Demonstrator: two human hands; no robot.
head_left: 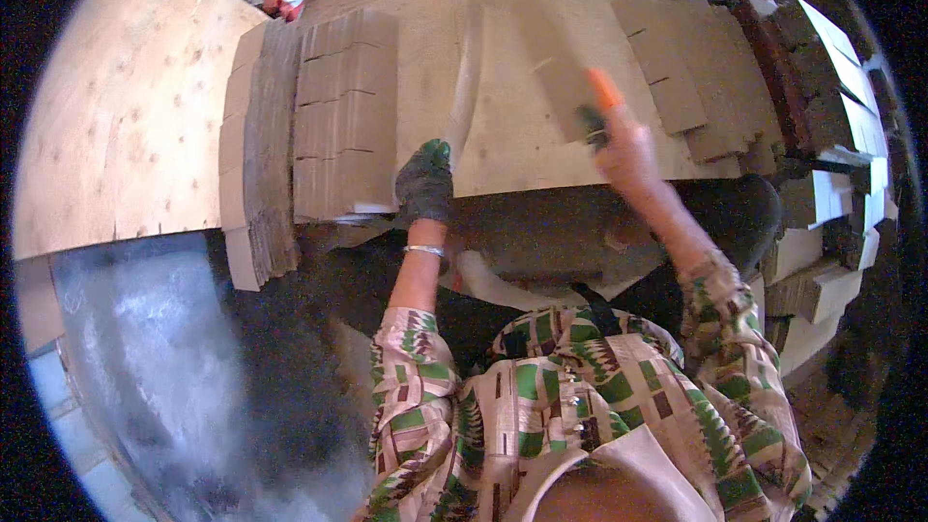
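Note:
My left hand (423, 184), in a dark grey-green glove, is closed on the near end of a narrow cardboard strip (469, 77) that stands nearly edge-on and curves away from me. Bare but for an orange covering on one finger and something dark green at another fingertip, my right hand (626, 147) grips the side of a second, wider cardboard strip (549, 53). Motion blurs this second piece, and its far end is hard to make out. Both hands are above the near part of a plywood tabletop (503, 150).
Slotted cardboard pieces form a stack (346, 116) left of my hands, with another stack (259, 135) beside it. More slotted cardboard (667, 77) lies overlapping on the right. A red and white object (284, 4) is at the back left. Cardboard bundles (817, 290) stand at the far right.

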